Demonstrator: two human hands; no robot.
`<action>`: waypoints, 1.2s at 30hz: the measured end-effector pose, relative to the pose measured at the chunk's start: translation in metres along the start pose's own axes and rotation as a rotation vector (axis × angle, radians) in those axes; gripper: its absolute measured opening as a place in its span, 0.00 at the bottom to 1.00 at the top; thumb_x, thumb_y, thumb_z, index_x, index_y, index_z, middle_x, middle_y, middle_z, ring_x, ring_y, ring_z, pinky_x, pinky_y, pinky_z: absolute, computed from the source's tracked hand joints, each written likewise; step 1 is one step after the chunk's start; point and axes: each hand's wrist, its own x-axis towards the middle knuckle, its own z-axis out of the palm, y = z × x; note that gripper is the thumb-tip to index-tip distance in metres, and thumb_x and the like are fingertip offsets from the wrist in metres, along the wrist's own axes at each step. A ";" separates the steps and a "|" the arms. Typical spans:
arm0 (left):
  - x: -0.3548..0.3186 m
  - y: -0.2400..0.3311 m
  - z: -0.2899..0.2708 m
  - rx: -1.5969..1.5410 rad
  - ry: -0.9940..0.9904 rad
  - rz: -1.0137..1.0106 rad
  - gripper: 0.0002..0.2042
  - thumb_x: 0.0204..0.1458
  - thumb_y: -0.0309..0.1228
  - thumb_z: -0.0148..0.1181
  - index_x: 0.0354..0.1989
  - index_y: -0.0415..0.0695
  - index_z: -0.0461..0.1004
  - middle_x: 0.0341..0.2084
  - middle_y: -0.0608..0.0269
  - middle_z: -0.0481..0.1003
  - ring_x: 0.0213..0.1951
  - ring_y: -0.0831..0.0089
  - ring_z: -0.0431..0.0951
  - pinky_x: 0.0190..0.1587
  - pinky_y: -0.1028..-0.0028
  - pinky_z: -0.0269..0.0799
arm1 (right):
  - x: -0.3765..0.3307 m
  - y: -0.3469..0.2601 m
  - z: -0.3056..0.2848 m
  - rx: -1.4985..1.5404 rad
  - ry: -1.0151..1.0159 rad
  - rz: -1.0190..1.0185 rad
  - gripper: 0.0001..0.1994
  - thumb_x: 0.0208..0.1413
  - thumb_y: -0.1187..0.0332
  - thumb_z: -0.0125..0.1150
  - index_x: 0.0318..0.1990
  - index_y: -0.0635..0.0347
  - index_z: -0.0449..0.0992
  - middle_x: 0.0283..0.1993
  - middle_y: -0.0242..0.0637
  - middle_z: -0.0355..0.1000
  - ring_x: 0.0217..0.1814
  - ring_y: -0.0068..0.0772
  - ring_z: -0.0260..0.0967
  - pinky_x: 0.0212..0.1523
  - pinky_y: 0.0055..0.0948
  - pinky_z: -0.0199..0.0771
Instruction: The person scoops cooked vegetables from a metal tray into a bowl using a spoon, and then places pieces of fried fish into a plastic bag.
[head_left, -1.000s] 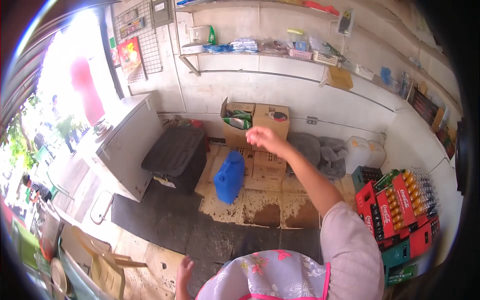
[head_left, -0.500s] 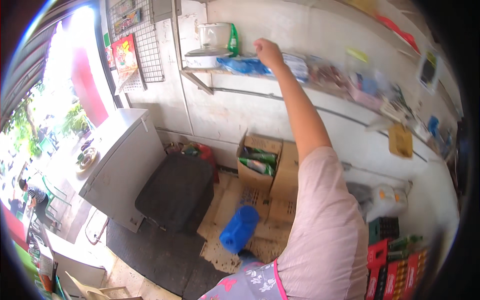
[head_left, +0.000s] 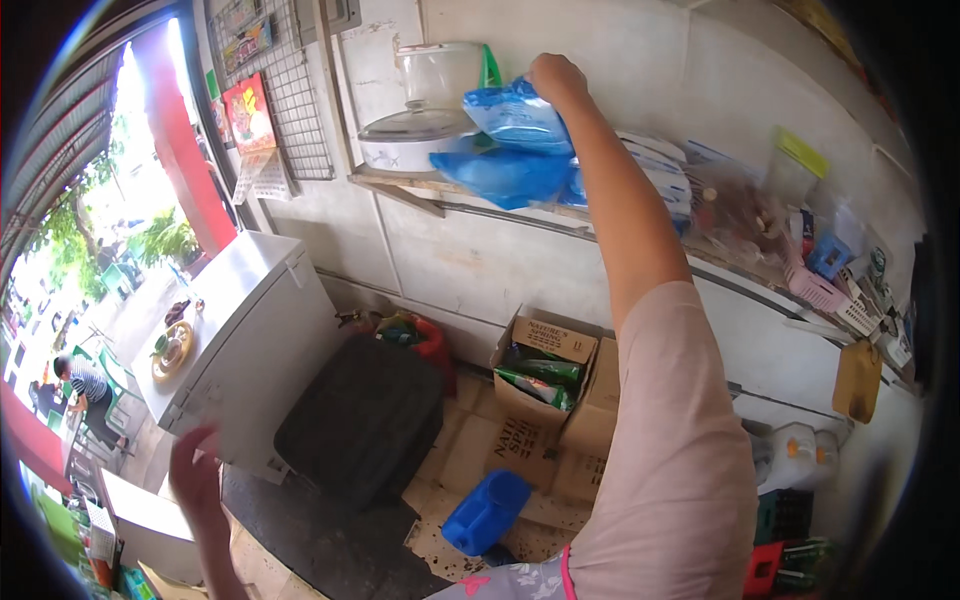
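Observation:
At the wall shelf my right hand (head_left: 559, 80) is closed on a blue plastic bag (head_left: 520, 118), lifting its bunched top above the shelf. More blue plastic (head_left: 505, 177) hangs beneath it, over the shelf edge; whether it is the same bag I cannot tell. To the left of the bag stands a white oval pot with a glass lid (head_left: 415, 140), a pale container (head_left: 438, 75) behind it. Low on the left, my left hand (head_left: 197, 470) is raised in the air near the white chest freezer (head_left: 250, 330), blurred, its fingers loosely apart with nothing visible in them.
Below are a black lidded bin (head_left: 365, 410), a blue jug (head_left: 486, 513) on flattened cardboard and an open carton (head_left: 545, 370) of green packets. The shelf (head_left: 400, 180) carries plastic packs and a pink basket (head_left: 815, 288) further right. Crates (head_left: 765, 570) stand at lower right.
My right hand has gone from hovering over the shelf to gripping the blue plastic bag, which is pulled up. My left hand has come into view at lower left.

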 end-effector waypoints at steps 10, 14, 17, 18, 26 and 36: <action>0.224 0.149 0.368 -0.799 -0.304 -0.181 0.45 0.42 0.37 0.62 0.62 0.48 0.35 0.50 0.44 0.61 0.47 0.59 0.66 0.42 0.69 0.67 | -0.049 0.008 -0.015 0.693 -0.314 -0.071 0.14 0.46 0.58 0.55 0.30 0.60 0.75 0.25 0.45 0.70 0.26 0.41 0.64 0.29 0.32 0.66; 0.239 0.134 0.426 -0.665 0.001 0.125 0.39 0.40 0.33 0.62 0.59 0.45 0.44 0.44 0.45 0.65 0.43 0.57 0.68 0.41 0.67 0.66 | -0.062 0.031 -0.014 0.489 -0.046 -0.371 0.15 0.48 0.58 0.53 0.26 0.63 0.73 0.21 0.45 0.68 0.24 0.43 0.62 0.27 0.34 0.64; 0.232 0.139 0.443 -0.584 0.016 0.259 0.24 0.38 0.31 0.62 0.44 0.41 0.61 0.32 0.48 0.71 0.36 0.53 0.72 0.39 0.63 0.66 | -0.053 0.070 -0.006 0.424 0.117 -0.262 0.15 0.50 0.58 0.50 0.25 0.61 0.73 0.27 0.48 0.69 0.30 0.48 0.66 0.32 0.39 0.65; 0.233 0.136 0.450 -0.512 0.019 0.247 0.23 0.37 0.31 0.62 0.42 0.41 0.61 0.31 0.47 0.71 0.35 0.52 0.72 0.39 0.63 0.66 | -0.051 0.080 -0.007 0.423 0.133 -0.254 0.15 0.50 0.58 0.50 0.25 0.60 0.74 0.29 0.48 0.69 0.33 0.50 0.67 0.34 0.40 0.66; 0.284 0.104 0.454 -0.345 0.178 0.022 0.20 0.35 0.32 0.59 0.38 0.40 0.63 0.32 0.45 0.72 0.38 0.49 0.72 0.42 0.63 0.67 | -0.069 0.041 -0.002 0.778 0.127 -0.359 0.12 0.52 0.61 0.50 0.29 0.62 0.71 0.24 0.49 0.67 0.26 0.49 0.63 0.29 0.36 0.63; 0.356 0.060 0.496 -0.712 -0.103 -0.121 0.27 0.36 0.37 0.62 0.46 0.39 0.62 0.39 0.47 0.71 0.44 0.56 0.71 0.47 0.65 0.65 | -0.133 0.018 -0.001 0.810 0.341 -0.811 0.05 0.46 0.69 0.54 0.25 0.60 0.69 0.22 0.39 0.65 0.27 0.38 0.65 0.30 0.30 0.65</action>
